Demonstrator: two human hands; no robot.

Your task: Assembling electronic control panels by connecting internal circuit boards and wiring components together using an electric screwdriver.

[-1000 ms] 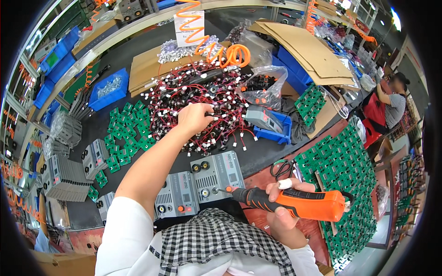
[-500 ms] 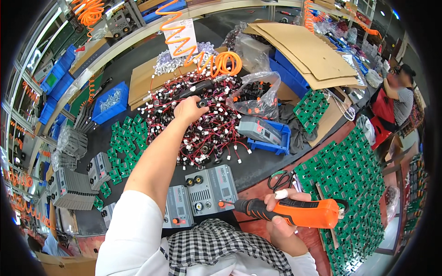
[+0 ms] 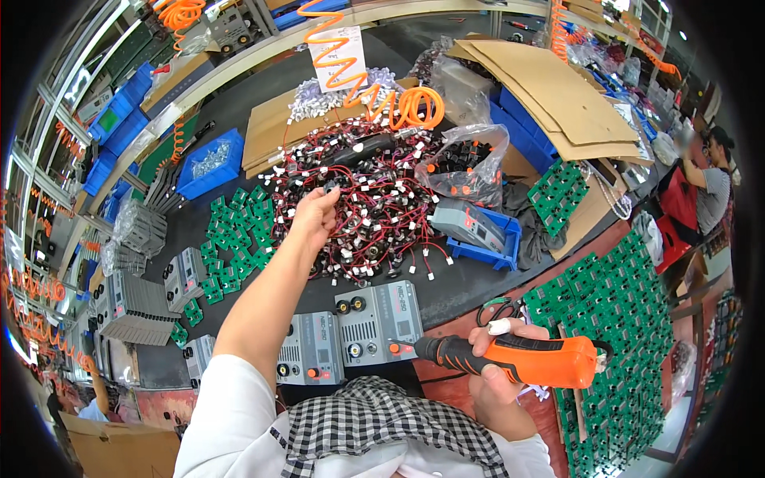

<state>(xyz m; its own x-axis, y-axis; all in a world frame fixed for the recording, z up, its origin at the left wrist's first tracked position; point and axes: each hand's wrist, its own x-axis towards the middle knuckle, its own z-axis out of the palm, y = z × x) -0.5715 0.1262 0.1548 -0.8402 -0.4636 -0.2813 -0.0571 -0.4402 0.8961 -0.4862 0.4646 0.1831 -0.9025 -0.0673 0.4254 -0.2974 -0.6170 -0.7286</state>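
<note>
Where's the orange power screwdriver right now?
In the head view, the orange power screwdriver is low and right of centre, gripped in the right hand, its tip pointing left toward a gray panel.

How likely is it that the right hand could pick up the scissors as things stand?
Probably not straight away: the scissors lie just beyond the right hand, seemingly near enough, but its grip is wrapped around the orange power tool.

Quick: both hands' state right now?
Left hand: fingers curled at red-and-black wired connectors; grip unclear.
Right hand: closed around orange-and-black power screwdriver.
</note>
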